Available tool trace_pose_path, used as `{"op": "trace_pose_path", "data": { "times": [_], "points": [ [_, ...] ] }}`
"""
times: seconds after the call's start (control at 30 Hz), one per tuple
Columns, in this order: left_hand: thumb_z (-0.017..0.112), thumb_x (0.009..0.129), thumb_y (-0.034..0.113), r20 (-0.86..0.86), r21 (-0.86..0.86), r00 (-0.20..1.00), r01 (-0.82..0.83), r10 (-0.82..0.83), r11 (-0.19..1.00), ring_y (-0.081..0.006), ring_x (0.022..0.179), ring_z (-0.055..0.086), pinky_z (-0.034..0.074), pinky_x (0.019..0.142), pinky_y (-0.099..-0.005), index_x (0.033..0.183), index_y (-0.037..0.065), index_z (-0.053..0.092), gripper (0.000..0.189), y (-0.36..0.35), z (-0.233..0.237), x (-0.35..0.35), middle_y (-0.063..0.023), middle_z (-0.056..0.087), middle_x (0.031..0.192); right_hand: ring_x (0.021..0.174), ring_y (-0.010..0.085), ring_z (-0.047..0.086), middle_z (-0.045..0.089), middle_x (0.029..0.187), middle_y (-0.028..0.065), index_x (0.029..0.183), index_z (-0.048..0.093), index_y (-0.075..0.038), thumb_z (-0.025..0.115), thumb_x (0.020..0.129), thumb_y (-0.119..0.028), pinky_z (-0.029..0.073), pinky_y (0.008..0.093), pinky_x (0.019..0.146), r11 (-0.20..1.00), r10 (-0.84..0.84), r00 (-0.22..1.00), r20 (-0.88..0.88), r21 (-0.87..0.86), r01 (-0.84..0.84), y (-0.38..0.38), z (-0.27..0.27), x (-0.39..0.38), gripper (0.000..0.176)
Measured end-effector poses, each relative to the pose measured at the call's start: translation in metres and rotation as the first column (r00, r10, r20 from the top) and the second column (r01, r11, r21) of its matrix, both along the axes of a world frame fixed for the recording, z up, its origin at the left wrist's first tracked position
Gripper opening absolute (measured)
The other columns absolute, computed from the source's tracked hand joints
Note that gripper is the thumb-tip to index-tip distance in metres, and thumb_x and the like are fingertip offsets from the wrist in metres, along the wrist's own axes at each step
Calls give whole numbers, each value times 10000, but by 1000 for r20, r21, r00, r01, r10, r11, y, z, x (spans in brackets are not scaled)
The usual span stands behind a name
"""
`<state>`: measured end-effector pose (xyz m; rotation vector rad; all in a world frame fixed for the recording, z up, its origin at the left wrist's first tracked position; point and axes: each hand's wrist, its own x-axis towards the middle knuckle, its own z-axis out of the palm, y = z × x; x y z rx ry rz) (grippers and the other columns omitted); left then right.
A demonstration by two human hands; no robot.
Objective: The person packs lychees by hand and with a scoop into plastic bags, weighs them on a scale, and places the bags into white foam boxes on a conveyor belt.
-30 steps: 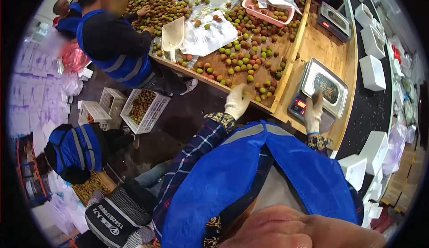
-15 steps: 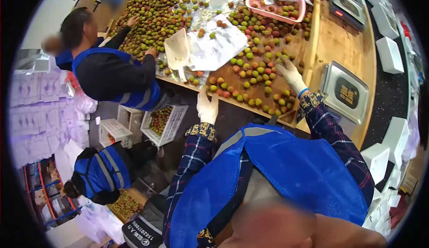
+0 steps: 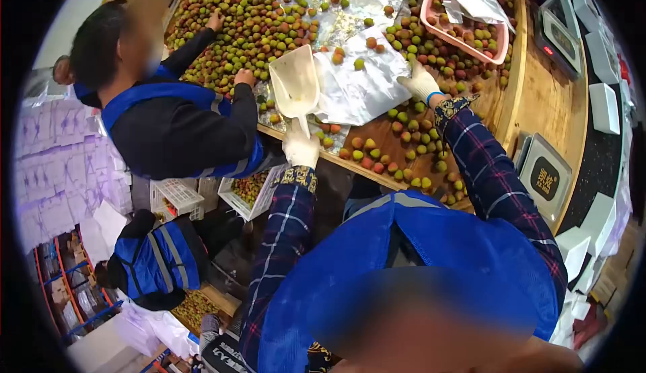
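Observation:
My left hand (image 3: 301, 150), in a white glove, is closed around the handle of a white plastic scoop (image 3: 293, 82). The scoop lies empty at the near edge of the table, beside a silvery plastic bag (image 3: 356, 89). My right hand (image 3: 421, 84), also gloved and with a blue band at the wrist, is at the right edge of that bag. Its thumb rests over the edge and the other fingertips are partly hidden; it seems to pinch the plastic. A few lychees (image 3: 359, 63) lie on top of the bag.
Loose lychees (image 3: 249, 23) cover the wooden table. A pink basket (image 3: 494, 53) with lychees and white bags stands behind my right hand. Scales (image 3: 544, 178) sit on the right ledge. A co-worker (image 3: 175, 124) reaches over the fruit at left; another bends near white crates (image 3: 176, 197).
My left hand has moved forward from the table edge onto the scoop handle. My right hand has left the lychees and reached the bag's right edge. The view has shifted.

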<state>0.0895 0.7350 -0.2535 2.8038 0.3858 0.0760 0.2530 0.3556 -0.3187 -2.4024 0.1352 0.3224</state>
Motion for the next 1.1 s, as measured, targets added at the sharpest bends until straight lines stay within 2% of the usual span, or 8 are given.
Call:
{"op": "trace_pose_path", "data": {
  "times": [0.3, 0.43, 0.57, 0.77, 0.87, 0.93, 1.07, 1.1],
  "points": [
    [822, 852, 272, -382, 105, 914, 192, -139, 976, -393, 1011, 745, 544, 873, -545, 1509, 64, 454, 781, 27, -24, 43, -210, 724, 1151, 1253, 420, 680, 710, 1320, 272, 1455, 591, -34, 765, 870, -419, 534, 460, 1068, 982, -184, 973, -137, -58, 178, 36, 0, -11, 721],
    [832, 812, 268, -303, -258, 950, -9, -72, 966, -420, 1137, 723, 534, 1034, -512, 1592, -3, 394, 935, 34, -15, 50, -277, 712, 1261, 1125, 318, 733, 758, 1192, 209, 1393, 651, -22, 713, 955, -337, 548, 401, 973, 949, -234, 961, -148, 178, 259, 32, 14, -29, 543],
    [715, 842, 14, -115, -754, 993, -111, 36, 648, -325, 1225, 658, 554, 1014, -376, 1616, -70, 322, 871, 56, -62, 54, -279, 599, 1429, 934, 160, 670, 741, 1077, 68, 1339, 651, 45, 649, 1048, -249, 535, 318, 822, 704, -450, 885, -124, 561, 436, 31, 23, -37, 413],
    [659, 872, -66, -18, -806, 980, -131, 198, 577, -321, 1252, 626, 496, 1096, -412, 1536, -92, 423, 705, 57, -27, 54, -236, 592, 1408, 1007, 171, 703, 747, 1183, 113, 1402, 628, 43, 694, 1043, -278, 560, 299, 877, 583, -664, 747, 39, 652, 485, 16, 119, -12, 486],
    [652, 846, -101, -82, -906, 982, -145, 172, 398, -264, 1112, 654, 560, 962, -368, 1519, -85, 434, 708, 53, -14, 44, -201, 605, 1360, 1269, 257, 659, 671, 1405, 199, 1500, 531, 85, 707, 1037, -313, 541, 367, 1053, 582, -537, 840, 75, 754, 305, -3, 152, 26, 635],
    [642, 841, -108, -104, -919, 974, -171, 200, 355, -258, 1097, 655, 563, 956, -368, 1520, -82, 432, 712, 43, 3, 35, -193, 603, 1354, 1155, 246, 697, 712, 1310, 166, 1478, 567, 23, 716, 1023, -301, 582, 387, 951, 717, -455, 875, 163, 650, 252, -19, 169, 58, 577],
    [610, 831, -136, -104, -943, 963, -176, 250, 283, -264, 1161, 631, 541, 1015, -373, 1522, -70, 426, 718, 39, -5, 13, -177, 572, 1382, 633, 67, 517, 591, 835, -42, 1094, 677, -130, 643, 1099, -279, 420, 237, 553, 513, -455, 869, 197, 855, 75, 12, 214, 133, 153],
    [608, 834, -140, -66, -949, 969, -134, 238, 284, -264, 1195, 619, 526, 1039, -373, 1524, -68, 425, 717, 41, -11, 8, -178, 561, 1399, 590, 89, 506, 587, 798, -47, 1065, 673, -127, 664, 1086, -260, 415, 258, 523, 596, -507, 680, 530, 786, -168, 52, 252, 140, 135]
  ]
}}
